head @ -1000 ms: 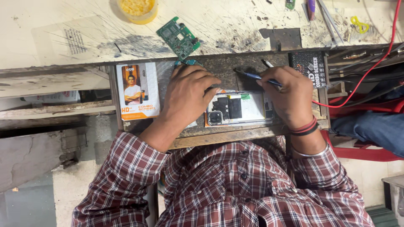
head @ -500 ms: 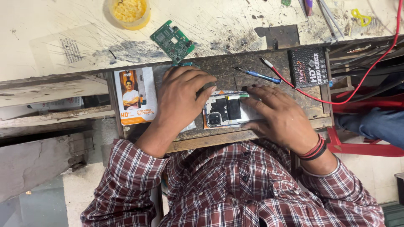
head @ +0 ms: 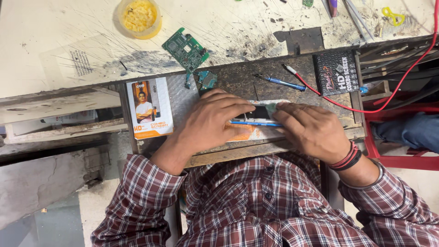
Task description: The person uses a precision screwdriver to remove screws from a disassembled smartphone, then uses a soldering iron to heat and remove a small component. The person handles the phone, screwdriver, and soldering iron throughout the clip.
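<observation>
Left hand (head: 215, 121) flat on phone (head: 258, 114); right hand (head: 311, 130) pinching blue tool (head: 254, 122); orange-white box (head: 149, 108) left, black box (head: 337, 72) right.

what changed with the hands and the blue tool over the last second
The right hand set one blue screwdriver down on the bench, moved left onto the opened phone, and now presses a blue tool lying across it. The left hand stayed on the phone; the green circuit board and orange box stayed put.
</observation>
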